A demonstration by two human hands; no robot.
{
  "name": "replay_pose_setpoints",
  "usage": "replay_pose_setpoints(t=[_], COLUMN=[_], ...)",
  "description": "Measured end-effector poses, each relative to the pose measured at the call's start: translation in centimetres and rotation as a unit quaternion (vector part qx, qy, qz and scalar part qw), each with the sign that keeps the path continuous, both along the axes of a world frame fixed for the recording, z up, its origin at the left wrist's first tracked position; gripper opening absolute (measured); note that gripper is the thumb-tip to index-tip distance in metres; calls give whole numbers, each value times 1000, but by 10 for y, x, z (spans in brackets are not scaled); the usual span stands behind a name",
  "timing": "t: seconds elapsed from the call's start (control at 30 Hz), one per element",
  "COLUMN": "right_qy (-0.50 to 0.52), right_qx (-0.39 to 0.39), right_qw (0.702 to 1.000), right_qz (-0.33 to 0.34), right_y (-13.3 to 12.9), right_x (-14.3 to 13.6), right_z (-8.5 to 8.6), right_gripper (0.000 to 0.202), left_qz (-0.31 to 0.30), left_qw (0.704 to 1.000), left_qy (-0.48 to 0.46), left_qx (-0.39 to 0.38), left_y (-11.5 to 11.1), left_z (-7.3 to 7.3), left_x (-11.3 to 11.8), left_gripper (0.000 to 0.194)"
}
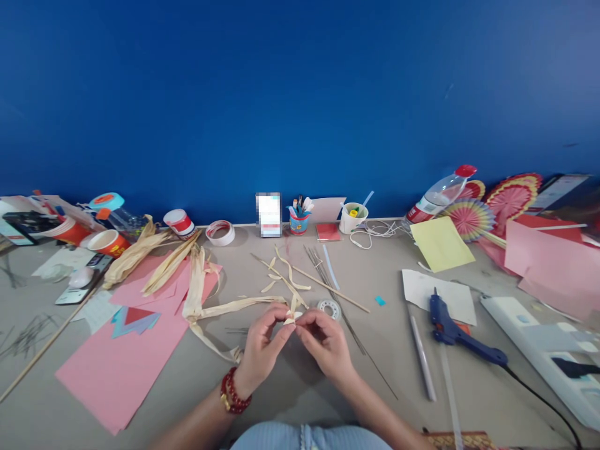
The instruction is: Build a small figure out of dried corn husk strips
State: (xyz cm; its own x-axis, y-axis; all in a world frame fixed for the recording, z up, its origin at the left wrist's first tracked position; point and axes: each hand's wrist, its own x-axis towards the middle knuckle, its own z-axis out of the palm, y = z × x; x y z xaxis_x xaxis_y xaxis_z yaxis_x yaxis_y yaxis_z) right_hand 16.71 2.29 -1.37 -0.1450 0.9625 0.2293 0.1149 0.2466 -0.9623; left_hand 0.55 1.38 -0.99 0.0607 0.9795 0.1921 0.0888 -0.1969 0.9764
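Both hands meet low in the middle of the head view, over the grey table. My left hand (267, 337), with a red bead bracelet at the wrist, pinches a small folded piece of pale corn husk (291, 317). My right hand (325, 340) pinches the same piece from the other side, its fingertips touching it. Just beyond lie cut husk strips (276, 275) and a thin wooden stick (332, 289). A small roll of clear tape (329, 309) sits beside my right fingers. To the left, a long torn husk strip (234, 306) reaches toward my left hand.
Pink paper sheets (126, 369) and dried husks (135, 253) lie at left. Thin wires (349, 325) run past my right hand. At right are a blue glue gun (462, 337), a white power strip (539, 356) and a tilted bottle (438, 197). A phone (269, 215) stands by the wall.
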Motion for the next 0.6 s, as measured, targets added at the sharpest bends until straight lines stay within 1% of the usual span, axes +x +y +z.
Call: replay_pose_setpoints(t=[0.3,0.43,0.6], right_qy=[-2,6,0], right_qx=[2,-1,15], right_qw=[1000,1000,1000], right_qz=[8,10,19], right_y=[-1,-2,-1], right_x=[-3,-3,-2], right_z=[1,2,1], right_gripper=[15,16,15], left_qz=[-7,1,-2], left_qw=[1000,1000,998], left_qy=[-14,16,21], left_qx=[0,25,65], left_y=[0,0,-1], left_z=[6,6,1], left_x=[-1,-2,-3], left_gripper=[14,14,10])
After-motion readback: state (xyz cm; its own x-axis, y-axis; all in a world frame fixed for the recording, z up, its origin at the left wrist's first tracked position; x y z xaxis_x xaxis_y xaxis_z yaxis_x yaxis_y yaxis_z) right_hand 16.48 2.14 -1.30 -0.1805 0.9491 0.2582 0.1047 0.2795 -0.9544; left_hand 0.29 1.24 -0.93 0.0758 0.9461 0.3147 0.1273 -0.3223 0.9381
